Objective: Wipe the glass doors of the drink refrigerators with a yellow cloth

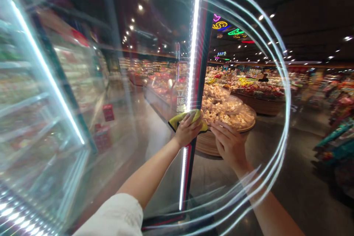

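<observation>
My left hand [189, 128] presses a yellow cloth [176, 120] with a dark border onto the lit edge of a glass door [155, 143]. The cloth lies across the bright vertical light strip [190, 70] and sticks out on both sides of my fingers. To the right of the door's dark frame [203, 55] is my right hand [229, 143], its fingers stretched out toward the frame and the cloth. Nothing shows in that hand; whether its fingertips touch the frame, I cannot tell.
Blurred lit shelves [24, 118] of a display cabinet stand at the left. Beyond the door is a round display stand [207, 147] heaped with pale packaged goods [224, 107]. Racks of goods [339, 125] line the right. Curved light streaks cross the view.
</observation>
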### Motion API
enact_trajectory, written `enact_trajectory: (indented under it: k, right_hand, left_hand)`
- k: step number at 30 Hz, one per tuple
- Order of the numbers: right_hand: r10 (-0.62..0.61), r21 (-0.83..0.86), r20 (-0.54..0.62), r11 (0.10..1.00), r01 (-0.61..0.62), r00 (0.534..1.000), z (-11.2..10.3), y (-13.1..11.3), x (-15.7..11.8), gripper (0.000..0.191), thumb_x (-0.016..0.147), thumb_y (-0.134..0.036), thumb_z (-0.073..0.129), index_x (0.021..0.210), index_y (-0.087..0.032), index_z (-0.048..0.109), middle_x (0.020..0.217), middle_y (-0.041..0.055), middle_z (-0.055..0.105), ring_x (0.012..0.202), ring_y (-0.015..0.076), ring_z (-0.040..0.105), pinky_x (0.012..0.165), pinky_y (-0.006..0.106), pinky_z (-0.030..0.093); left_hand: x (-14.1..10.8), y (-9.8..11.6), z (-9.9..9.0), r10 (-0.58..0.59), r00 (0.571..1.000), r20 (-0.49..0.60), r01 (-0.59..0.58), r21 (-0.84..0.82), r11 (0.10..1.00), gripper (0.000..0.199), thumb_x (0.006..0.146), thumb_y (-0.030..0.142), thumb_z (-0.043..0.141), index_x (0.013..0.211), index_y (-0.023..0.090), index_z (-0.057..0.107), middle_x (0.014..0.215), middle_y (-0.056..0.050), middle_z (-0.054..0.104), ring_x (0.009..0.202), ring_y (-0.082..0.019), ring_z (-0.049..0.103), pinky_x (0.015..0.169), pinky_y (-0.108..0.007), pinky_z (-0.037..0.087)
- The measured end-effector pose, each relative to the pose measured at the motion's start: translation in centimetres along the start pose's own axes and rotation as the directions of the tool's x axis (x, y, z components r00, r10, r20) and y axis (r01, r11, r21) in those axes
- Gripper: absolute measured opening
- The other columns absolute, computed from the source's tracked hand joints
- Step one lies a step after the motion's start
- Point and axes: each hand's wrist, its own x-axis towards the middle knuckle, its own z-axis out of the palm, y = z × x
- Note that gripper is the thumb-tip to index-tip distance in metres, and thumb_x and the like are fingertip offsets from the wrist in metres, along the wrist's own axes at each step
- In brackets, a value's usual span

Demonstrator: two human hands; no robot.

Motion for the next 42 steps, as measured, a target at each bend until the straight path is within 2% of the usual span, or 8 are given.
enact_trajectory:
  k: [4,13,19,23,27,32,38,42]
  right_hand:
    - [0.013,0.007,0.041,1.0,-0.013,0.999,-0.4,-0.1,-0.6,0.038,0.097,-0.013,0.048,0.128,-0.023,0.07,0.124,0.0066,0.075,0.124,0.0228,0.063,0.11,0.043,0.05]
    - [0.093,0.076,-0.032,0.993,-0.09,0.995,0.6,-0.9,0.6,0.041,0.097,-0.014,0.048,0.132,-0.025,0.067,0.119,0.0075,0.076,0.111,0.022,0.07,0.102,0.041,0.055]
    - [0.111,0.1,-0.031,0.989,-0.108,0.993,3.0,-3.6,-2.1,0.035,0.096,-0.012,0.051,0.122,-0.023,0.071,0.104,0.0069,0.079,0.092,0.0219,0.074,0.084,0.038,0.061]
    - [0.124,0.134,0.007,0.983,-0.124,0.992,5.1,-5.5,-3.8,0.035,0.095,-0.012,0.05,0.12,-0.023,0.072,0.097,0.0067,0.08,0.085,0.0211,0.075,0.075,0.035,0.062]
    - [0.16,0.182,0.029,0.97,-0.163,0.987,7.2,-7.4,-3.5,0.035,0.096,-0.013,0.05,0.121,-0.025,0.072,0.098,0.0066,0.08,0.085,0.0212,0.076,0.075,0.035,0.062]
    - [0.251,0.265,-0.014,0.934,-0.239,0.968,9.7,-10.2,-2.3,0.034,0.096,-0.013,0.05,0.118,-0.025,0.073,0.104,0.0061,0.08,0.091,0.0194,0.077,0.081,0.031,0.062]
    - [0.278,0.333,-0.035,0.909,-0.251,0.96,12.4,-14.0,-3.1,0.026,0.097,-0.015,0.054,0.111,-0.021,0.075,0.101,0.0069,0.08,0.091,0.0189,0.076,0.083,0.031,0.062]
    - [0.243,0.374,-0.012,0.901,-0.221,0.97,13.3,-15.5,-3.2,0.025,0.096,-0.013,0.055,0.11,-0.021,0.075,0.101,0.0063,0.079,0.092,0.0188,0.075,0.085,0.032,0.061]
  left_hand:
    - [-2.6,0.6,-0.2,0.142,0.99,0.022,-0.141,-0.044,0.989,0.03,0.101,0.018,0.048,0.11,0.032,0.073,0.133,0.007,0.069,0.134,-0.014,0.056,0.122,-0.031,0.038]
    - [4.1,-4.3,-1.5,-0.083,0.994,-0.069,0.09,0.095,0.991,0.047,0.103,0.021,0.046,0.149,0.029,0.05,0.157,0.0,0.049,0.155,-0.024,0.026,0.13,-0.044,0.023]
    - [-7.0,-0.9,-0.2,-0.247,0.968,-0.044,0.251,0.209,0.945,0.055,0.099,0.032,0.056,0.151,0.022,0.048,0.155,-0.006,0.05,0.149,-0.026,0.038,0.128,-0.04,0.028]
    - [-14.2,-0.7,-0.6,-0.034,0.999,0.013,0.031,0.205,0.978,0.044,0.099,0.025,0.055,0.142,0.03,0.057,0.15,0.007,0.055,0.149,-0.018,0.039,0.13,-0.034,0.02]
    - [-13.7,-3.3,-2.0,0.078,0.995,0.066,-0.089,0.185,0.979,0.043,0.101,0.023,0.05,0.141,0.039,0.057,0.154,0.016,0.047,0.152,-0.011,0.03,0.131,-0.029,0.016]
    - [-11.2,-4.6,-1.9,-0.092,0.996,0.011,0.086,0.237,0.968,0.046,0.099,0.029,0.056,0.145,0.029,0.055,0.162,0.004,0.04,0.156,-0.023,0.02,0.132,-0.044,0.011]
    - [-19.1,-0.9,0.6,0.029,0.999,0.021,-0.032,0.107,0.994,0.035,0.1,0.018,0.052,0.131,0.028,0.065,0.152,0.006,0.055,0.152,-0.017,0.032,0.13,-0.038,0.02]
    - [-19.5,-2.3,-1.1,0.071,0.986,0.148,-0.075,0.022,0.997,0.037,0.104,0.018,0.045,0.132,0.031,0.063,0.152,0.008,0.054,0.151,-0.012,0.034,0.127,-0.031,0.026]
